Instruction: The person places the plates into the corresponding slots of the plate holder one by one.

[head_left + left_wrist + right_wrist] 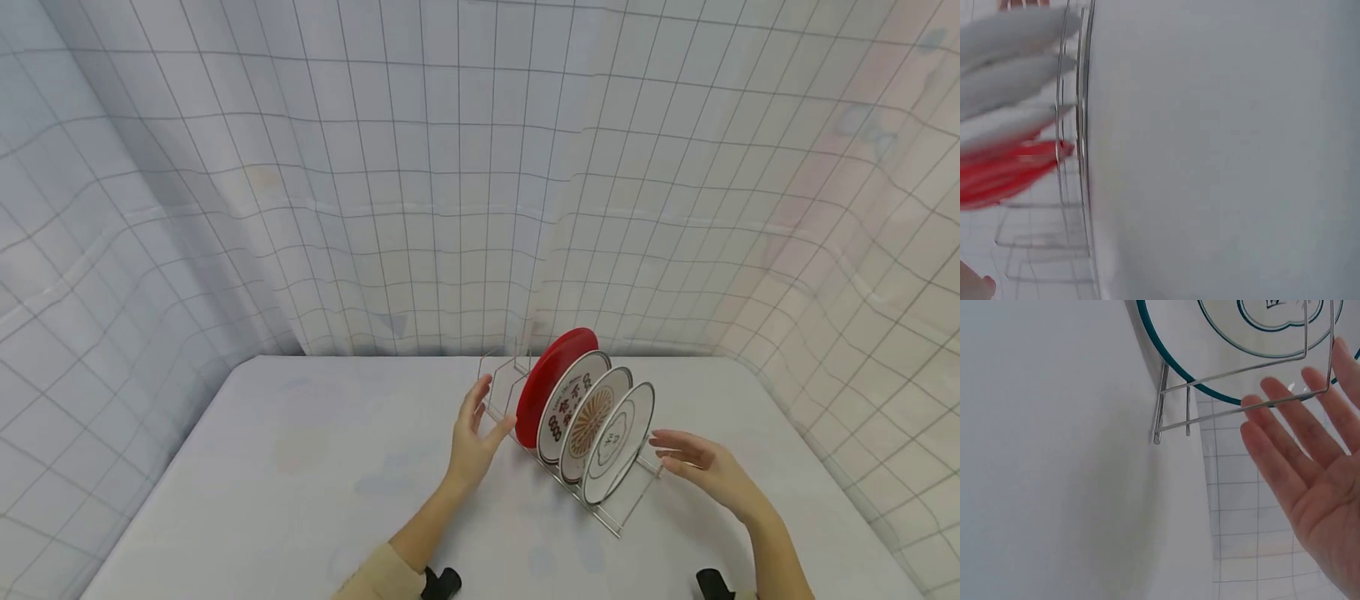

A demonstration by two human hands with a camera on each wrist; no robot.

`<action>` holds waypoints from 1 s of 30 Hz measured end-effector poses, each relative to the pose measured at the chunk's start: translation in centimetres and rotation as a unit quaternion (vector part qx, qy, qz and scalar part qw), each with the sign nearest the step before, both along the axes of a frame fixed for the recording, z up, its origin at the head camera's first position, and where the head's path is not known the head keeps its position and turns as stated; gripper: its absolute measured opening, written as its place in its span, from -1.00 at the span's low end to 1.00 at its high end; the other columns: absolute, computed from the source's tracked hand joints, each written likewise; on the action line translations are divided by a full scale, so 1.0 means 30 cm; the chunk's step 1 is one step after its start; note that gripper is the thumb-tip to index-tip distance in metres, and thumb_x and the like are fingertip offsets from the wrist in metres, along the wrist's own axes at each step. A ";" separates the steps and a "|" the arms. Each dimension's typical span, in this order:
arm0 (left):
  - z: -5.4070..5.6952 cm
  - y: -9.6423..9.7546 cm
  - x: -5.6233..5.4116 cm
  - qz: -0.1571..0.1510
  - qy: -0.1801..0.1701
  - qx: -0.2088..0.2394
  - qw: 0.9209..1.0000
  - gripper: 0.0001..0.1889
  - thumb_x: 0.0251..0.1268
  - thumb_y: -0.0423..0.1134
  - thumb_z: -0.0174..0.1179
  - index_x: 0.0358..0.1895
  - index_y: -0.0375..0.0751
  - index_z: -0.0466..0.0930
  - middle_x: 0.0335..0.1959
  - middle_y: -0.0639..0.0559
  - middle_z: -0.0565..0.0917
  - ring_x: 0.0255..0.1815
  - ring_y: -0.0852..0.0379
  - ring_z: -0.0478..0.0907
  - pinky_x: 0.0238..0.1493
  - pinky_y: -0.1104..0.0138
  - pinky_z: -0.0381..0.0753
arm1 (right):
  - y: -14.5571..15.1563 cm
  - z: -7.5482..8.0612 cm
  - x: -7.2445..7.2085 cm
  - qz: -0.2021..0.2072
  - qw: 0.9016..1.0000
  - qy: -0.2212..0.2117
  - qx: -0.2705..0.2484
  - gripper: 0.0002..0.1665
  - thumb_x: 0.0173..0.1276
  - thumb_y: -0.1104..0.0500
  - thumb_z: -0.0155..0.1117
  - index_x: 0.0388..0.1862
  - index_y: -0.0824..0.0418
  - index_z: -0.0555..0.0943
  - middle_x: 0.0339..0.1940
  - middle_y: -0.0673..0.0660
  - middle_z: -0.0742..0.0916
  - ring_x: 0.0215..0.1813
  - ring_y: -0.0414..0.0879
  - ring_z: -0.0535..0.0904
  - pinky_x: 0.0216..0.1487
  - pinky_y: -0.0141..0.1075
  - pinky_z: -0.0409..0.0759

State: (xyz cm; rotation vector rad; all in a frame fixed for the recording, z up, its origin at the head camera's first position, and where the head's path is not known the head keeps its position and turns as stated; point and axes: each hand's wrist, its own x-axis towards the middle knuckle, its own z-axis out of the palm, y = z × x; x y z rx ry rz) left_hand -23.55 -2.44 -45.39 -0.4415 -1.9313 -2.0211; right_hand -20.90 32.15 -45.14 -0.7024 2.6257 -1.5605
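Note:
A wire dish rack (pixel 606 522) stands on the table with several plates upright in a row. At its left is a red plate (pixel 542 392), followed by a white plate with dark red characters (pixel 573 408) and a plate with a tan sunburst (pixel 594 423). A white plate with a ringed emblem (pixel 621 442) is rightmost; its rim looks teal in the right wrist view. My left hand (pixel 471 446) is at the rack's left end, fingers spread, thumb tip beside the red plate. My right hand (pixel 1316 456) is at the right end, fingers extended, fingertips overlapping the end wires.
The white table (pixel 315 467) extends to both sides of the rack. Behind it and along the sides hangs a white curtain (pixel 450 208) with a dark grid pattern. Bare wire slots of the rack (pixel 1041 247) show beyond the red plate.

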 end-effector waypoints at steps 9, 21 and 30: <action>-0.003 0.142 0.202 -0.038 0.098 0.004 0.994 -0.35 0.08 -0.52 0.22 0.28 -0.30 0.20 0.24 -0.20 0.33 0.29 0.01 0.24 0.30 0.42 0.18 | 0.031 -0.009 -0.060 0.092 0.994 -0.049 -0.031 -0.53 0.35 0.38 -0.01 0.24 0.46 0.32 0.19 0.13 0.53 0.12 -0.21 0.51 0.00 -0.44 0.50; -0.037 0.302 0.284 -0.042 0.194 -0.074 0.977 -0.33 0.05 -0.37 0.29 0.27 -0.29 0.22 0.22 -0.20 0.34 0.26 0.00 0.26 0.23 0.20 0.31 | 0.023 0.000 -0.059 0.080 0.993 -0.080 -0.031 -0.54 0.34 0.36 0.01 0.22 0.47 0.33 0.15 0.02 0.56 0.08 -0.27 0.52 -0.02 -0.42 0.51; -0.054 0.369 0.309 -0.099 0.077 -0.102 0.987 -0.33 0.14 -0.18 0.25 0.33 -0.09 0.18 0.28 -0.06 0.31 0.29 0.04 0.24 0.20 0.23 0.38 | 0.026 -0.008 -0.060 0.092 0.992 -0.079 -0.040 -0.53 0.35 0.38 -0.01 0.22 0.49 0.30 0.15 -0.11 0.55 0.09 -0.26 0.51 -0.01 -0.42 0.50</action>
